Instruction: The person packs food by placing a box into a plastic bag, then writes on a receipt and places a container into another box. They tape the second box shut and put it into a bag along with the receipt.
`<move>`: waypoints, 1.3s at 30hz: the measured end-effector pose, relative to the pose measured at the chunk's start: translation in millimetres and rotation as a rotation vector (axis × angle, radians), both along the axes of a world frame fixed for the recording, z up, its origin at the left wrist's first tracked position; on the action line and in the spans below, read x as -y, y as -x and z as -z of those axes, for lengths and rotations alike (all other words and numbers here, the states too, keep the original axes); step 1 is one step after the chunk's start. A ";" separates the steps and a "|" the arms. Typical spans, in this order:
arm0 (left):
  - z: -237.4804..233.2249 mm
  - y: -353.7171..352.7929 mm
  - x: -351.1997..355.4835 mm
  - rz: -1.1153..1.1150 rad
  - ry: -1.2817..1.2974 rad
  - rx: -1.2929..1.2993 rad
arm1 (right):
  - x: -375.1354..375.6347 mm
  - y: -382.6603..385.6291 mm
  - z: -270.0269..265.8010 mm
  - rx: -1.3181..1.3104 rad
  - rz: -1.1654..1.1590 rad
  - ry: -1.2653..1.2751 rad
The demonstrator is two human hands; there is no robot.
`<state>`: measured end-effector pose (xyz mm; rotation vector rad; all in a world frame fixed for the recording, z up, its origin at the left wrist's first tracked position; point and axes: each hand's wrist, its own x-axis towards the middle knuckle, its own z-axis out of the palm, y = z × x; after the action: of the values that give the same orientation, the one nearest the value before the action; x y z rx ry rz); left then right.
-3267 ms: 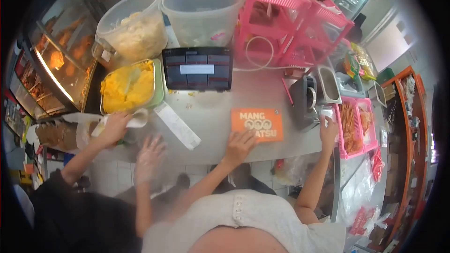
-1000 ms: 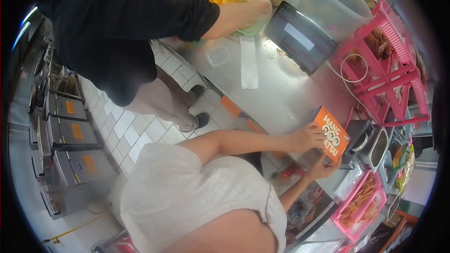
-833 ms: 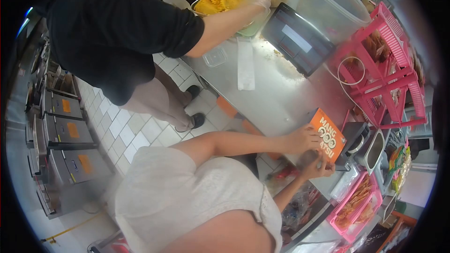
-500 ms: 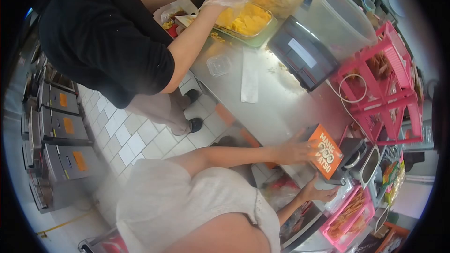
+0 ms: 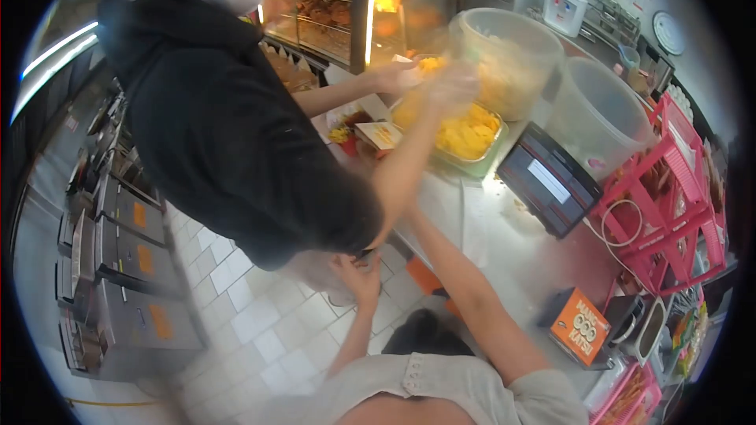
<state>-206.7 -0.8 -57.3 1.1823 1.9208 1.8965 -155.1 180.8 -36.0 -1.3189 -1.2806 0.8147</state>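
My left hand (image 5: 358,277) is raised beside the co-worker's dark sleeve, its fingers apart and loosely bent, with nothing visible in it. My right arm stretches forward across the edge of the metal counter (image 5: 504,267). Its hand (image 5: 407,212) is mostly hidden behind the co-worker's forearm, so I cannot make out its fingers. Beyond that arm are a small printed carton (image 5: 379,135) and a metal tray of yellow food (image 5: 470,132). An orange box (image 5: 579,327) stands on the counter at the right, apart from both hands.
A masked co-worker (image 5: 244,149) leans over the tray, their hands blurred above it. Two large clear tubs (image 5: 602,114), a tablet screen (image 5: 549,179) and pink baskets (image 5: 669,205) line the counter's far side. Metal drawers (image 5: 150,315) stand across the tiled floor (image 5: 260,327) on the left.
Both my hands have left the orange box, which stays on the counter. My arms have swung left towards the co-worker. The view has turned and tilted up, showing the lit display cabinet.
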 end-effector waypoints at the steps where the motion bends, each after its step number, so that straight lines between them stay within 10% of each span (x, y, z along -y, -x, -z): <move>1: 2.4 4.4 7.9 -0.080 0.070 -0.114 | -10.7 12.4 4.8 0.029 -0.027 0.065; 11: 36.5 13.9 34.4 0.117 0.219 0.070 | -41.3 -12.1 13.3 0.155 -0.234 0.297; 19: -18.5 -7.7 -1.0 0.495 0.032 -0.069 | 128.3 -143.9 -35.8 0.074 -0.379 0.051; 22: -29.3 -60.4 8.1 0.975 0.019 -0.191 | 199.7 -198.4 -51.5 0.091 -0.245 0.200; 25: -42.0 -109.8 10.8 0.997 0.050 -0.570 | 240.3 -237.1 -52.7 -0.001 -0.038 0.385; 34: -29.9 -162.8 15.5 1.089 -0.072 -0.474 | 276.8 -254.6 -32.8 0.553 0.414 0.033; 39: -31.8 -152.3 11.5 1.134 -0.081 -0.770 | 277.0 -254.3 -26.1 0.345 0.403 0.004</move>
<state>-54.5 -12.3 -25.5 2.5064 0.8647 0.9314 99.3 -96.2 -9.9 -1.7006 -1.2116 0.3163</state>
